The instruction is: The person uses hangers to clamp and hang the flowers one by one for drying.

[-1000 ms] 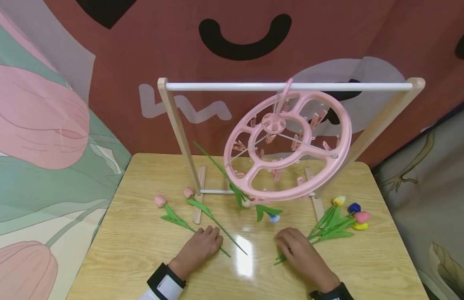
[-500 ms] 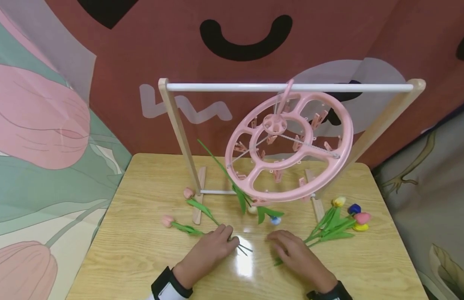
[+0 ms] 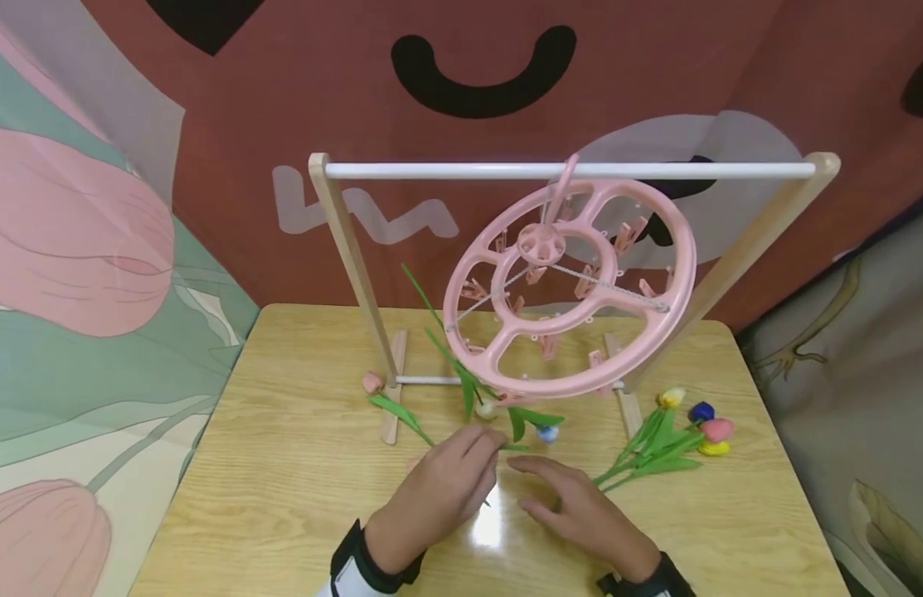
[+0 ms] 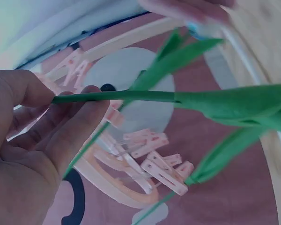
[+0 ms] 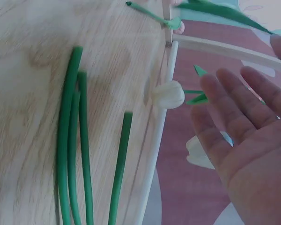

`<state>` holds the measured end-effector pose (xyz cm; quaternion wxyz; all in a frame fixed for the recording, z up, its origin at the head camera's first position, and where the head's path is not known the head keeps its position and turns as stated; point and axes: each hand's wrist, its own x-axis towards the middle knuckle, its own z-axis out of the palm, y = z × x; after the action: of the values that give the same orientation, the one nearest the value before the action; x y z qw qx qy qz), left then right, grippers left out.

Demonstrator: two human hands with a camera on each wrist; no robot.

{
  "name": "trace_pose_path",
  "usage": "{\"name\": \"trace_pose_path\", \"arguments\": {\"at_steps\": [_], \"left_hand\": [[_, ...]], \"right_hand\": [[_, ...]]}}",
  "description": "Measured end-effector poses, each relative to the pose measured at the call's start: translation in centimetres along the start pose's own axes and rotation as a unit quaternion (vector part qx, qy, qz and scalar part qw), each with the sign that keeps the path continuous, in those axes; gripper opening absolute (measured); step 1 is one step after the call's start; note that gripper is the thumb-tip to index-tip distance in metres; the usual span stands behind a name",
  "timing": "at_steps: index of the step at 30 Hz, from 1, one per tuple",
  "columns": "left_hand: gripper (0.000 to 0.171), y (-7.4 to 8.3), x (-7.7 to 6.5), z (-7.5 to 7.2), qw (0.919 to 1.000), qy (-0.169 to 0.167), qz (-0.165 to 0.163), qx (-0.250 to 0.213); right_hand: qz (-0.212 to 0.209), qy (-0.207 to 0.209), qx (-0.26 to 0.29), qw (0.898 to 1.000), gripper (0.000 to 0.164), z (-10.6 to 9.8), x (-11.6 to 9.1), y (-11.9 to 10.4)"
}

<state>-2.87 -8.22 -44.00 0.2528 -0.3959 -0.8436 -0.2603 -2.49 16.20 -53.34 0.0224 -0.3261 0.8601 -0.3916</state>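
Observation:
My left hand [image 3: 446, 481] pinches a tulip by its green stem [image 4: 114, 96] between thumb and fingers. The pink head is mostly hidden behind the hand in the head view; leaves [image 4: 239, 105] stretch rightward in the left wrist view. My right hand [image 3: 580, 510], fingers extended and palm bare [image 5: 253, 140], is just right of the left hand, near the stems [image 5: 70, 140] of a tulip bunch [image 3: 658, 448]. Above and beyond both hands, a white tulip [image 3: 486, 409] and a blue tulip [image 3: 548, 433] hang head-down at the pink round clip hanger [image 3: 498, 352].
The hanger hooks over a white bar [image 3: 431, 171] on a wooden frame [image 3: 357, 265]. Another pink tulip [image 3: 372, 382] lies by its left foot. Pink clothes pegs [image 4: 164, 176] dangle from the ring. A printed cloth [image 3: 230, 166] hangs behind the wooden table [image 3: 282, 365].
My left hand has gathered the nearer pink tulip, lifted it and moved right toward the hanger. My right hand has slid left from the bunch's stems, its fingers straightening. The hanging tulips have swung slightly.

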Motion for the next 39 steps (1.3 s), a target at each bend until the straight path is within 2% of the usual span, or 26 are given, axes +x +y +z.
{"name": "trace_pose_path", "arguments": {"at_steps": [3, 6, 8, 11, 14, 17, 19, 21, 24, 26, 30, 31, 35, 38, 39], "left_hand": [[0.022, 0.2, 0.7, -0.2, 0.9987, 0.028, -0.005, -0.043], [0.016, 0.3, 1.4, -0.6, 0.9927, 0.057, -0.017, -0.106], [0.013, 0.3, 1.8, -0.8, 0.9845, 0.082, -0.029, -0.152], [0.014, 0.2, 2.2, -0.7, 0.9659, 0.131, -0.049, -0.218], [0.022, 0.0, 2.2, -0.5, 0.9404, 0.183, -0.07, -0.278], [0.026, -0.2, 2.0, -0.2, 0.9081, 0.227, -0.083, -0.342], [0.025, -0.3, 1.9, 0.0, 0.8824, 0.254, -0.088, -0.386], [0.023, -0.4, 1.8, 0.2, 0.8601, 0.277, -0.091, -0.419], [0.02, -0.4, 1.7, 0.3, 0.8343, 0.298, -0.098, -0.453], [0.019, -0.4, 1.7, 0.5, 0.8249, 0.303, -0.103, -0.466], [0.029, -0.1, 1.4, 1.3, 0.8126, 0.297, -0.115, -0.488], [0.033, 0.0, 1.3, 1.6, 0.8116, 0.29, -0.119, -0.493], [0.042, 0.9, 0.7, 3.8, 0.7976, 0.24, -0.14, -0.536], [0.042, 1.7, 0.5, 5.7, 0.7778, 0.202, -0.167, -0.571], [0.041, 1.9, 0.6, 6.3, 0.7739, 0.194, -0.173, -0.577]], "right_hand": [[-0.016, 0.002, 0.006, 1.0, 0.059, 0.4, 0.4, -0.3], [-0.024, 0.002, 0.023, 0.999, 0.061, 0.8, 0.6, -0.4], [-0.021, 0.0, 0.029, 0.999, 0.058, 1.0, 0.7, -0.5], [0.009, -0.004, 0.032, 0.999, 0.045, 1.0, 0.7, -0.4], [0.057, -0.002, 0.048, 0.997, 0.03, 0.6, 0.5, -0.3], [0.094, 0.006, 0.085, 0.992, 0.02, 0.1, 0.3, -0.1], [0.092, 0.014, 0.101, 0.99, 0.021, -0.3, 0.0, 0.2], [0.081, 0.025, 0.103, 0.991, 0.023, -0.6, -0.2, 0.5], [0.061, 0.045, 0.097, 0.992, 0.025, -1.2, -0.5, 0.8], [0.048, 0.062, 0.093, 0.993, 0.026, -1.6, -0.7, 0.9], [0.024, 0.096, 0.084, 0.992, 0.029, -2.5, -1.0, 0.9], [0.016, 0.105, 0.081, 0.991, 0.031, -2.7, -1.0, 0.8], [-0.011, 0.129, 0.07, 0.989, 0.035, -3.7, -1.0, 0.3], [-0.03, 0.138, 0.062, 0.988, 0.037, -4.4, -0.7, 0.1], [-0.036, 0.139, 0.06, 0.988, 0.038, -4.6, -0.6, 0.0]]}}
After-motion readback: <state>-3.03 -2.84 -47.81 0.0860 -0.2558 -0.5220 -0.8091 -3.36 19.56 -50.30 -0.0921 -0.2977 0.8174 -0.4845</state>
